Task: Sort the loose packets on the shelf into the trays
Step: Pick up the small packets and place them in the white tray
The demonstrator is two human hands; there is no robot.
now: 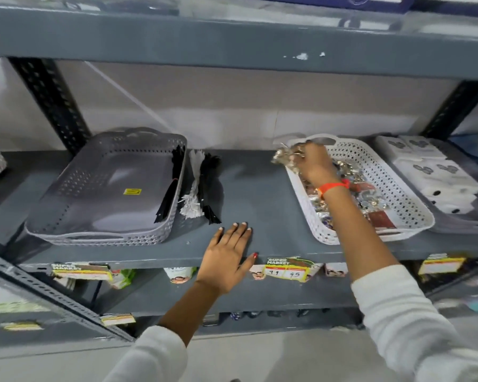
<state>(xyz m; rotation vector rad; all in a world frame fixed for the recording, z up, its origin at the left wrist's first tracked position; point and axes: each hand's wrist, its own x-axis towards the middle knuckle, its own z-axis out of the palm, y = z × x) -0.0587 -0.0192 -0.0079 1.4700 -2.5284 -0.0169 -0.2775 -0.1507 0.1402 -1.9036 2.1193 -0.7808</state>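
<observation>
Holding shiny packets (283, 157) in right hand (316, 166) grip | above white tray (398, 194) corner

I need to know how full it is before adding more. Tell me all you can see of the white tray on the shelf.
The white tray is rectangular, seemingly plastic, with perforated walls and a cut-out handle at its far end. It sits flat on the grey shelf, angled, beside a tray of white packs. Shiny mixed packets cover much of its floor in a loose heap; the side toward the white packs looks bare. The right hand reaches over its far end, fingers closed on a glittery packet.
</observation>
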